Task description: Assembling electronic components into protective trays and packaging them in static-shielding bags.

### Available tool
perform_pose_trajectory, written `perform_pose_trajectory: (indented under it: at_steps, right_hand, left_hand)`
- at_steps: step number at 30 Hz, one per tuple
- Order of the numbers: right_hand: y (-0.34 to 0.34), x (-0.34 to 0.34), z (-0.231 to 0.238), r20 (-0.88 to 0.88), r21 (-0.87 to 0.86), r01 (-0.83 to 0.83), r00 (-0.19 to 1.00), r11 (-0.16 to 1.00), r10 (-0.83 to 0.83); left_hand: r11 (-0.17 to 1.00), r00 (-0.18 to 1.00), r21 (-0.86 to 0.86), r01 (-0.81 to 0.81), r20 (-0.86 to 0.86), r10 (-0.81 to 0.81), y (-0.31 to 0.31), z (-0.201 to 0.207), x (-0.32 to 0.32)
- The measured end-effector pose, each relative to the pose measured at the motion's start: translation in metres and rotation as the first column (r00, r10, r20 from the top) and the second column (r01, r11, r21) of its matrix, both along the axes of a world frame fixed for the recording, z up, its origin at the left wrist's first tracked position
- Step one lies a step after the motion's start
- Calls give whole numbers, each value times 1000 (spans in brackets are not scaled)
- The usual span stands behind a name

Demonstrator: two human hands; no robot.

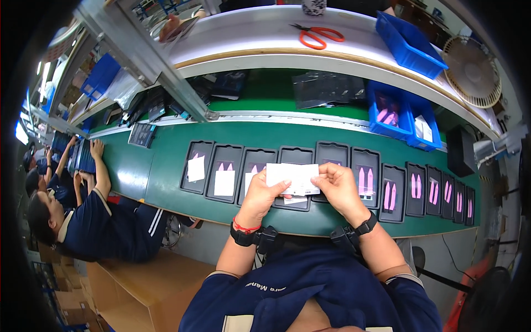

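Note:
A small stack or fold of white printed paper (293,173) is held up over the front of the bench; I cannot tell how many sheets it has. My left hand (260,192) pinches its left end with the thumb on top. The right end sits between the thumb and fingers of my right hand (338,188). Below the paper, a black tray (298,206) is partly hidden, with a white slip in it. In the row on both sides, several black trays hold pairs of pink pointed sticks (366,181). White papers (224,182) lie in trays to the left.
Blue bins (390,128) stand behind the trays at right, one with pink pieces. The raised shelf carries red-handled scissors (315,36), a blue bin (412,47) and a fan (471,72). A metal post (160,66) rises at left. Co-workers (110,221) sit along the bench's left.

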State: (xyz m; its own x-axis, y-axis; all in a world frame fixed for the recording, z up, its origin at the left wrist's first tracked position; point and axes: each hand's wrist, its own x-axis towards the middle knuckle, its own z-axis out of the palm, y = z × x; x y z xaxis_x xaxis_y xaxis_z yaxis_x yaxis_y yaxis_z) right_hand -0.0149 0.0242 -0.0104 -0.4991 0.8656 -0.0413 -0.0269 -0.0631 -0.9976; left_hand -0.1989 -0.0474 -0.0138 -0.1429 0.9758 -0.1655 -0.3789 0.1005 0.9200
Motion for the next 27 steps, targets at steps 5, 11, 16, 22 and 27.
perform_pose_trajectory:
  at_steps: [5,11,16,22,27]
  right_hand:
    - [11,39,-9,33,-6,281,959,960,-281]
    - [4,48,5,315,533,207,851,821,-419]
    - [6,66,1,-90,-11,169,981,986,-169]
    - [2,93,4,-95,-60,335,936,940,-340]
    - [3,112,-4,-138,-40,411,901,911,-412]
  left_hand:
    - [1000,999,-27,14,50,-13,13,-8,14]
    - [998,993,-48,35,117,-29,28,-4,40]
    - [982,979,-58,177,112,-170,41,-1,70]
    - [954,952,-45,296,99,-290,55,-2,104]
    - [934,936,-86,348,85,-341,64,-2,120]
